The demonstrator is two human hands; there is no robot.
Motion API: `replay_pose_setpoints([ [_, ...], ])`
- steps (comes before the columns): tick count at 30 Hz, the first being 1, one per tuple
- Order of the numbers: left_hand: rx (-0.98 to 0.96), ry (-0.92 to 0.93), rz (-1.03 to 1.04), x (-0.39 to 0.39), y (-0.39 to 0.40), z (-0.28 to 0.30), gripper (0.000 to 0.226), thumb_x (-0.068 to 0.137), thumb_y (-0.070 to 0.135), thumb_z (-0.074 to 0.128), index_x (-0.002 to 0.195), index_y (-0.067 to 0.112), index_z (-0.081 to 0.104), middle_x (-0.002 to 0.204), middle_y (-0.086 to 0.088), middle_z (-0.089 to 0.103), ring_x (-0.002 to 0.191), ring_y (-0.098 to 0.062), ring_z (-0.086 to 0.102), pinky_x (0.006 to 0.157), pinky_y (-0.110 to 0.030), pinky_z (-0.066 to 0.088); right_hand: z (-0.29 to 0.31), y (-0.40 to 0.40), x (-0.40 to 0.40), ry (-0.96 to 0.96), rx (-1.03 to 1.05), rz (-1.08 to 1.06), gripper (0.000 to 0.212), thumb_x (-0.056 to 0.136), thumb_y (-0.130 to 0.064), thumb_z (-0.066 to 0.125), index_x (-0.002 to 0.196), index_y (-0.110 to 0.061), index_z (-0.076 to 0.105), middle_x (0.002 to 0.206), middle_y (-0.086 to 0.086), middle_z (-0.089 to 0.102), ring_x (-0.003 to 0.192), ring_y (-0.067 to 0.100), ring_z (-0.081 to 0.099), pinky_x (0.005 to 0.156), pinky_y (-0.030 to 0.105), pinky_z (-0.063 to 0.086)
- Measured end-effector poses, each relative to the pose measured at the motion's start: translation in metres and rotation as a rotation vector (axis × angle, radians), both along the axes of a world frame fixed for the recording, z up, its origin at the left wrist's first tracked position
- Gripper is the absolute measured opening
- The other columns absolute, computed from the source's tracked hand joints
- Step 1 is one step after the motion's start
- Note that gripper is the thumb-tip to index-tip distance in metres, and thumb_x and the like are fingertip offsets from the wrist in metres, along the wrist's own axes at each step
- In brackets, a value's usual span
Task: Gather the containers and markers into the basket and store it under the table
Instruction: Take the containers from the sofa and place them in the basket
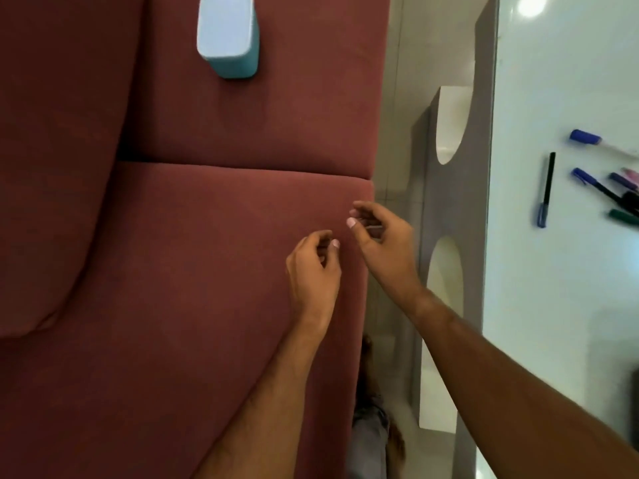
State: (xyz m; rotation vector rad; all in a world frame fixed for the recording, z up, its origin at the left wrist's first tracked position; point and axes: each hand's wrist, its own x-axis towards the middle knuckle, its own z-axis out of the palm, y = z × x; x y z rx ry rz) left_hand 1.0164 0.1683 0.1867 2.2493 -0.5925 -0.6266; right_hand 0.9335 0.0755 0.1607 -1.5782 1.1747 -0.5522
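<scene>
Over the maroon sofa cushion (193, 271) our left hand (313, 271) and right hand (380, 240) hover side by side, fingers curled loosely and grasping nothing. We judge gathering has barely begun: the blue container (228, 36) stands farther along the sofa, the markers (608, 188) lie scattered on the white surface (553, 288) to the right. No basket is visible. Next, reach for either.

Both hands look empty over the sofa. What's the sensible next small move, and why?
Probably reach the right hand to the markers on the white table. They lie loose just beyond that hand, while the blue container sits farther up the sofa. No basket is in view. The left hand also holds nothing.
</scene>
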Motion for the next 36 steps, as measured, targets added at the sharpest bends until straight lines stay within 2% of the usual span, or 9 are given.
replay_pose_setpoints([
  [6, 0.004, 0.012, 0.063, 0.044, -0.018, -0.003, 0.020, 0.097, 0.014, 0.066, 0.114, 0.010, 0.076, 0.106, -0.002, 0.078, 0.089, -0.010, 0.071, 0.074, 0.003, 0.042, 0.008, -0.017, 0.049, -0.029, 0.065, -0.023, 0.024, 0.097, -0.010, 0.072, 0.121, -0.011, 0.073, 0.097, -0.011, 0.073, 0.087, -0.006, 0.068, 0.079, 0.006, 0.051],
  [9, -0.026, 0.021, 0.124, 0.064, -0.034, -0.001, 0.018, 0.096, 0.015, 0.067, 0.112, 0.012, 0.077, 0.102, 0.002, 0.079, 0.087, -0.008, 0.071, 0.078, -0.008, 0.052, 0.013, -0.031, 0.070, -0.028, 0.107, -0.043, 0.025, 0.098, -0.011, 0.071, 0.123, -0.008, 0.073, 0.096, -0.013, 0.072, 0.086, -0.010, 0.067, 0.078, 0.005, 0.050],
  [14, -0.069, 0.086, 0.259, 0.104, -0.064, -0.008, 0.017, 0.096, 0.016, 0.067, 0.110, 0.014, 0.076, 0.098, -0.004, 0.080, 0.089, -0.020, 0.076, 0.089, -0.039, 0.061, 0.012, -0.062, 0.113, -0.038, 0.186, -0.060, 0.033, 0.098, -0.013, 0.071, 0.130, -0.008, 0.069, 0.109, 0.003, 0.077, 0.099, 0.010, 0.071, 0.087, 0.013, 0.054],
  [16, -0.083, 0.087, 0.322, 0.125, -0.080, -0.009, 0.018, 0.096, 0.017, 0.067, 0.111, 0.014, 0.076, 0.098, -0.003, 0.079, 0.088, -0.019, 0.075, 0.089, -0.038, 0.061, 0.010, -0.077, 0.134, -0.048, 0.218, -0.063, 0.035, 0.098, -0.011, 0.071, 0.132, -0.007, 0.067, 0.109, 0.001, 0.074, 0.093, 0.006, 0.068, 0.082, 0.005, 0.051],
  [20, -0.190, 0.040, 0.463, 0.176, -0.123, -0.006, 0.024, 0.097, 0.013, 0.066, 0.119, 0.006, 0.071, 0.112, -0.009, 0.076, 0.091, -0.008, 0.067, 0.086, -0.017, 0.054, 0.005, -0.110, 0.175, -0.075, 0.250, -0.078, 0.043, 0.097, -0.008, 0.071, 0.139, -0.005, 0.062, 0.117, 0.005, 0.070, 0.087, 0.001, 0.063, 0.076, 0.000, 0.048],
  [24, -0.315, -0.007, 0.594, 0.229, -0.166, -0.006, 0.036, 0.099, 0.010, 0.064, 0.132, -0.001, 0.059, 0.132, -0.020, 0.063, 0.113, -0.025, 0.065, 0.097, -0.021, 0.052, 0.003, -0.142, 0.216, -0.107, 0.268, -0.084, 0.051, 0.097, -0.008, 0.071, 0.146, -0.004, 0.056, 0.130, 0.012, 0.068, 0.098, 0.011, 0.064, 0.079, 0.001, 0.050],
  [29, -0.488, 0.075, 0.752, 0.281, -0.204, -0.011, 0.042, 0.103, 0.011, 0.059, 0.139, -0.009, 0.049, 0.140, -0.024, 0.058, 0.132, -0.031, 0.058, 0.096, -0.014, 0.050, 0.004, -0.166, 0.259, -0.174, 0.292, -0.072, 0.065, 0.097, -0.012, 0.072, 0.156, -0.010, 0.045, 0.143, 0.012, 0.060, 0.119, 0.024, 0.065, 0.097, 0.023, 0.056],
  [33, -0.579, 0.320, 0.767, 0.304, -0.218, -0.019, 0.039, 0.104, 0.020, 0.059, 0.135, -0.004, 0.057, 0.134, -0.020, 0.067, 0.125, -0.032, 0.065, 0.109, -0.044, 0.053, 0.001, -0.170, 0.276, -0.195, 0.300, -0.015, 0.075, 0.097, -0.025, 0.074, 0.161, -0.019, 0.037, 0.153, 0.009, 0.052, 0.125, 0.020, 0.059, 0.106, 0.033, 0.054],
  [36, -0.561, 0.353, 0.685, 0.309, -0.220, -0.022, 0.039, 0.103, 0.023, 0.059, 0.132, -0.003, 0.062, 0.130, -0.018, 0.070, 0.119, -0.032, 0.069, 0.103, -0.045, 0.057, 0.000, -0.169, 0.288, -0.180, 0.298, 0.040, 0.078, 0.097, -0.031, 0.073, 0.163, -0.024, 0.033, 0.159, 0.006, 0.046, 0.133, 0.022, 0.054, 0.113, 0.043, 0.050],
])
